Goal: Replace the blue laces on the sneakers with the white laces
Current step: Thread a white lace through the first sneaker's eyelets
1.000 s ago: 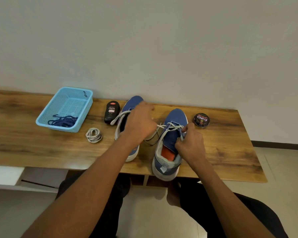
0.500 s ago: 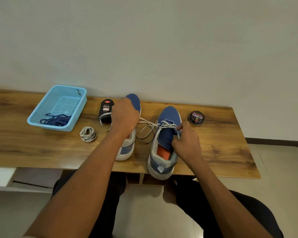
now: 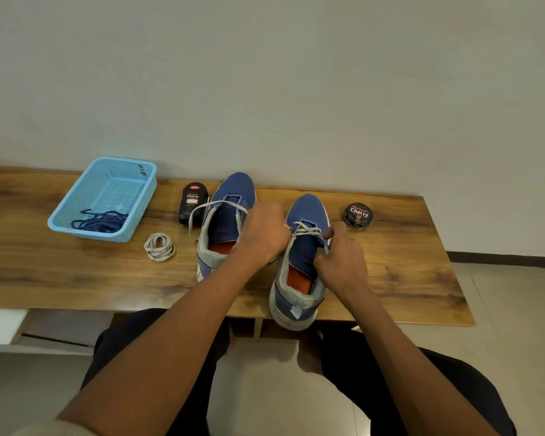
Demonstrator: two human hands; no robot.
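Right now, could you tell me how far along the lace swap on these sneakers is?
Done: the blue laces lie in the blue basket. In hand: both hands, left and right, thread a white lace through the right sneaker. Left: that lacing, the left sneaker with only a loose lace, and a coiled white lace on the table.

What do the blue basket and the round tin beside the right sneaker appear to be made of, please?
The basket looks like moulded plastic, matte light blue: its walls and floor are a uniform perforated grid. The round tin looks like metal, though that is less certain: a glossy black printed lid with a thin rim.
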